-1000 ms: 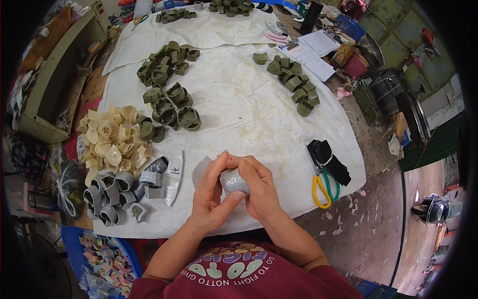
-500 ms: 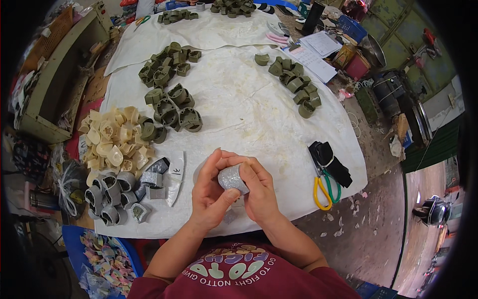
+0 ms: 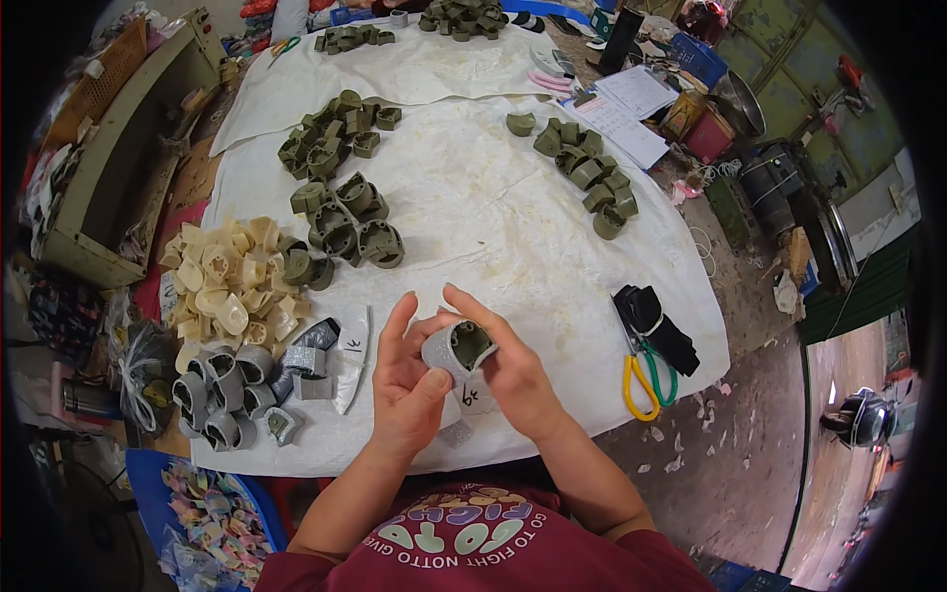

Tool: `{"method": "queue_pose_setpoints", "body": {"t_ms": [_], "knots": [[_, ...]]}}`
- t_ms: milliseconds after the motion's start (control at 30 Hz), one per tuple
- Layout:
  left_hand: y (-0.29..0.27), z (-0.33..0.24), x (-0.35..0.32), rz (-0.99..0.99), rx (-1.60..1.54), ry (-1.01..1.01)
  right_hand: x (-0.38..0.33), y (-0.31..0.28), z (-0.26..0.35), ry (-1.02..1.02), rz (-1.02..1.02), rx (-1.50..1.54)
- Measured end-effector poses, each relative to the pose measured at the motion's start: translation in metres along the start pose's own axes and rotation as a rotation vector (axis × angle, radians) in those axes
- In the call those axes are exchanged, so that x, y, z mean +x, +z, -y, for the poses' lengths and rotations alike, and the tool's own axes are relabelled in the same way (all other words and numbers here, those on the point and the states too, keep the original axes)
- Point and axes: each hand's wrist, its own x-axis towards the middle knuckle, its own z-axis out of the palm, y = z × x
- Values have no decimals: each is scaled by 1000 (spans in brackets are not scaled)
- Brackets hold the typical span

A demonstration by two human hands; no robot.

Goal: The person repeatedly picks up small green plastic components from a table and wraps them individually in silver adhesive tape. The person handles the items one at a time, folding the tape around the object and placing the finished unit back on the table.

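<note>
Between my hands, above the near edge of the table, is a block shoe heel covered in silver glitter material (image 3: 441,348); its hollow olive-green inside shows. My left hand (image 3: 404,390) closes on its left side, thumb at the bottom. Against the right side press the fingers of my right hand (image 3: 520,387). Below the hands a white piece with dark marking (image 3: 473,400) and a scrap of silver glitter material (image 3: 456,433) lie on the cloth. To the left stand several silver-covered heels (image 3: 225,380), beside a clear strip (image 3: 352,367).
Bare beige heels (image 3: 222,276) are heaped at left. Olive heels lie in groups at left (image 3: 340,222), right (image 3: 582,163) and far end (image 3: 464,17). Scissors with yellow and green handles (image 3: 640,387) rest by a black cloth bundle (image 3: 659,326). A blue bin of scraps (image 3: 266,503) stands near left.
The heel has been turned, so its hollow olive inside now faces up and right. My fingers have spread from around it, and the white marked piece beneath now shows.
</note>
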Motion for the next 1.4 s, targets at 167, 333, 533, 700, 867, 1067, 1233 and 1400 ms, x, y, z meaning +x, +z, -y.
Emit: {"method": "queue_pose_setpoints", "body": {"t_ms": [167, 333, 533, 700, 867, 1067, 1233, 1400], "knots": [[2, -1, -3, -107, 80, -17, 2, -14, 2, -364, 98, -1143], [-2, -8, 0, -80, -4, -129, 3, -17, 4, -220, 133, -921], [-9, -8, 3, 45, -2, -197, 1, -11, 9, 159, 109, -147], [0, -13, 0, 29, -267, -324, 2, -23, 13, 373, 193, 249], [-17, -10, 0, 111, -444, -428, -3, -32, 4, 437, 256, 190], [-26, -11, -2, 152, -275, -519, 6, -40, 1, 439, 329, 49], [-17, -18, 4, -131, -68, -504, 11, -23, 11, -111, 161, -803], [-22, -15, -2, -110, 683, -204, 1, -8, -2, -109, -75, -812]]}}
